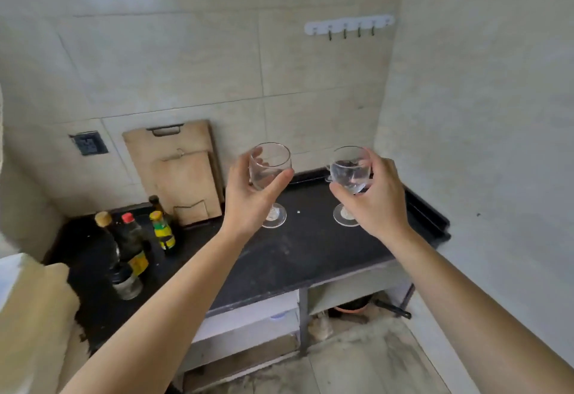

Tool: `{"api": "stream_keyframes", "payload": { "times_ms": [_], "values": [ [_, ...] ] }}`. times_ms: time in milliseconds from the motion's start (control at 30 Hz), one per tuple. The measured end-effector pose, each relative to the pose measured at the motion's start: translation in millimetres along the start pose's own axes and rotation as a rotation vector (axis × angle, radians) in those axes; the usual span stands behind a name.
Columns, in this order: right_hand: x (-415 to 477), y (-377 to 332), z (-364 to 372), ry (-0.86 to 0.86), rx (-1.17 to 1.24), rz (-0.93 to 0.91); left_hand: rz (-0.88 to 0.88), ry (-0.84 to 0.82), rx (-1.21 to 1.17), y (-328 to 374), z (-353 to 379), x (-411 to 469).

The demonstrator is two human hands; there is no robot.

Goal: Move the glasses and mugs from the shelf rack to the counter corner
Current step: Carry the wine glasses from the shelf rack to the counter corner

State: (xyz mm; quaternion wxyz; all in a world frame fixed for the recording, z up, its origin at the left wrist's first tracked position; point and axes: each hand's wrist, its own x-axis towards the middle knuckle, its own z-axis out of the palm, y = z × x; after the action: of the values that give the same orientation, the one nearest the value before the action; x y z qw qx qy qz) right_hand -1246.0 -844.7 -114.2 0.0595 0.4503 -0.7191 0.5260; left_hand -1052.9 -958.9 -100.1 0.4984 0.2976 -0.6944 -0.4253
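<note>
Two clear stemmed glasses stand upright over the black counter [310, 254] near its far right corner. My left hand [248, 198] wraps the bowl of the left glass [269, 163]; its round foot [275, 216] is at the counter surface. My right hand [375, 195] grips the bowl of the right glass [349, 170] from the right side, and that glass's foot [344, 216] also sits low on the counter. Whether the feet touch the counter is unclear. The shelf rack and mugs are out of view.
Several sauce bottles [133, 238] crowd the counter's left part. Two wooden cutting boards [183, 173] lean on the tiled back wall. A hook rail [348, 25] hangs above. A raised lip [431, 207] edges the counter at the right wall. A pan [366, 305] sits on the shelf below.
</note>
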Motion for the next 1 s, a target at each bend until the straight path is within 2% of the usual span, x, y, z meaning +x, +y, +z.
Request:
{"api": "stream_keyframes", "payload": {
  "times_ms": [200, 333, 633, 800, 1000],
  "values": [
    [59, 75, -41, 0.16, -0.102, 0.123, -0.052, -0.195, -0.14, -24, 108, 66],
    [102, 145, -53, 0.191, -0.126, 0.188, -0.076, -0.244, -0.153, -49, 178, 102],
    [244, 288, -49, 0.038, -0.047, 0.202, -0.147, -0.153, 0.017, -103, 315, 206],
    [316, 346, -31, -0.065, -0.056, 0.234, -0.226, -0.109, 0.041, -141, 356, 249],
    [365, 424, 23, -0.153, -0.118, 0.284, -0.333, -0.132, 0.066, -209, 400, 299]
  ]
}}
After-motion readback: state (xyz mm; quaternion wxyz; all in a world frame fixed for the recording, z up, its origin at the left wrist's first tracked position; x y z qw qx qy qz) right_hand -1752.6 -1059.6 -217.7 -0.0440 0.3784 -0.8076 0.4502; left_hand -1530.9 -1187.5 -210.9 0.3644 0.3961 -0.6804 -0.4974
